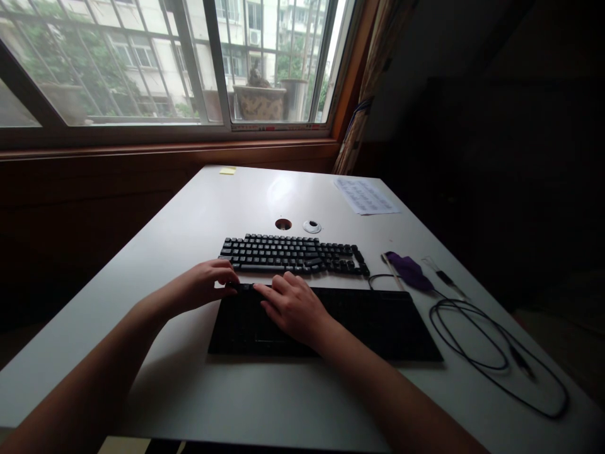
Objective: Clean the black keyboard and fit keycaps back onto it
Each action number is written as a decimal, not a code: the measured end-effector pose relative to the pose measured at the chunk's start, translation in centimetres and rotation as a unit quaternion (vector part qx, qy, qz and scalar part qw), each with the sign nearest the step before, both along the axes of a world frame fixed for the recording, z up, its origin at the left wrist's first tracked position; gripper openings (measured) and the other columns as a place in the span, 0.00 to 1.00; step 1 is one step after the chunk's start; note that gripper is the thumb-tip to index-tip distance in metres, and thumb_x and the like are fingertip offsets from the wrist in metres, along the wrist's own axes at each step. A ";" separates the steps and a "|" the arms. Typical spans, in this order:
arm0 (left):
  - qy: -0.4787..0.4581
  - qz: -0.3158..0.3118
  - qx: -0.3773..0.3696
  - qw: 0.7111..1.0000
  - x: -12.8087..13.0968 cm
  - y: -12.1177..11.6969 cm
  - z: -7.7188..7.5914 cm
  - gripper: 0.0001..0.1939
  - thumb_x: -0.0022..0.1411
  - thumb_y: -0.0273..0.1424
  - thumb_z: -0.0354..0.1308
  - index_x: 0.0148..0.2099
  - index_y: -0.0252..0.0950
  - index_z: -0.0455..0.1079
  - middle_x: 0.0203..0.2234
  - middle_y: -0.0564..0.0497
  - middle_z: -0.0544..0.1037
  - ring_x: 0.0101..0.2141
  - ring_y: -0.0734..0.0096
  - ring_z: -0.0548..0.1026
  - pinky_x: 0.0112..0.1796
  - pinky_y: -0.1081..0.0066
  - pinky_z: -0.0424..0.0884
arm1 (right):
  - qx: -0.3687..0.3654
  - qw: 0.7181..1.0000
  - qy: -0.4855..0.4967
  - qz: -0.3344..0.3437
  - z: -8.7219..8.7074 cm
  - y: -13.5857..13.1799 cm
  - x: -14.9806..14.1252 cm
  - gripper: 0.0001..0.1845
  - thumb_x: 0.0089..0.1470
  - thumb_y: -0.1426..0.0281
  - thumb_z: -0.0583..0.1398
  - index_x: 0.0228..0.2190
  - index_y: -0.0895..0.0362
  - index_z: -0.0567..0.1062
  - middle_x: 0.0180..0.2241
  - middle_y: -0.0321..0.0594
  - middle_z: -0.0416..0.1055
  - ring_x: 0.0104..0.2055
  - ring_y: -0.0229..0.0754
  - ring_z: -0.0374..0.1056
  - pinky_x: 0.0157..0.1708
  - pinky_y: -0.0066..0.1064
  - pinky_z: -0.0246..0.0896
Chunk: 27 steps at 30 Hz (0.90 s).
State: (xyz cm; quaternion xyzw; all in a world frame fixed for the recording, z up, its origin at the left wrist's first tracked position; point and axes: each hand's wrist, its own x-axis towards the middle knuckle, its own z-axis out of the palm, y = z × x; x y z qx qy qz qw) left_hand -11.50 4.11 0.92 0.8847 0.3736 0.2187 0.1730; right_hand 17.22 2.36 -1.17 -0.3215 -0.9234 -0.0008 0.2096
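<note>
A black keyboard base (378, 321) lies flat on the white table, most of its top dark and seemingly without keycaps. At its far left corner, my left hand (213, 279) is closed in a pinch on a small black keycap (231, 285). Just to the right, a few keycaps (246, 287) sit along the base's far edge. My right hand (295, 307) rests over the base, index finger stretched toward these keycaps and the other fingers curled; it grips nothing that I can see. Behind the base, loose black keycaps (283, 252) are laid out in keyboard order.
To the right lie a purple cloth (409, 271), a small tool with wire loops (444, 277) and a coiled black cable (477, 366). Farther back are a printed paper (366, 197), a round table hole (283, 224), its white cover ring (312, 226) and a yellow note (227, 171).
</note>
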 end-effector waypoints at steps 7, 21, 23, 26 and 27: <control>0.009 -0.001 0.000 1.000 0.0 0.1 0.1 0.08 0.68 0.36 0.62 0.41 0.37 0.78 0.34 0.49 0.76 0.33 0.71 0.73 0.35 0.73 0.70 | -0.007 1.000 0.002 -0.007 -0.5 0.0 0.0 0.21 0.66 0.61 0.59 0.59 0.49 0.72 0.45 0.46 0.72 0.46 0.50 0.63 0.45 0.42 0.63; 0.035 -0.013 0.004 0.999 -0.5 0.3 -0.3 0.09 0.69 0.37 0.60 0.42 0.37 0.76 0.36 0.48 0.76 0.35 0.70 0.74 0.37 0.72 0.71 | -0.002 0.999 0.017 -0.030 -0.8 -0.3 0.1 0.26 0.65 0.57 0.60 0.63 0.43 0.69 0.51 0.45 0.68 0.50 0.52 0.58 0.52 0.46 0.59; 0.038 -0.012 -0.003 0.999 -0.7 0.4 -0.3 0.08 0.69 0.36 0.60 0.43 0.37 0.76 0.36 0.48 0.76 0.36 0.69 0.74 0.38 0.72 0.71 | -0.006 0.999 0.020 -0.030 -0.7 -0.3 0.1 0.28 0.65 0.57 0.60 0.64 0.44 0.67 0.52 0.45 0.67 0.51 0.52 0.58 0.54 0.46 0.58; 0.042 -0.007 -0.017 0.999 -0.9 0.4 -0.4 0.08 0.69 0.36 0.61 0.43 0.38 0.76 0.37 0.48 0.77 0.36 0.69 0.75 0.39 0.72 0.71 | -0.013 0.999 0.017 -0.026 -0.7 -0.2 0.1 0.26 0.66 0.57 0.58 0.64 0.42 0.67 0.55 0.45 0.66 0.54 0.51 0.58 0.56 0.46 0.57; 0.044 -0.005 -0.019 0.999 -1.0 0.4 -0.5 0.08 0.69 0.36 0.61 0.44 0.38 0.76 0.37 0.48 0.77 0.36 0.69 0.74 0.39 0.72 0.71 | -0.015 0.999 0.017 -0.025 -0.7 -0.2 0.1 0.26 0.66 0.57 0.58 0.64 0.42 0.67 0.55 0.44 0.66 0.54 0.51 0.58 0.56 0.46 0.57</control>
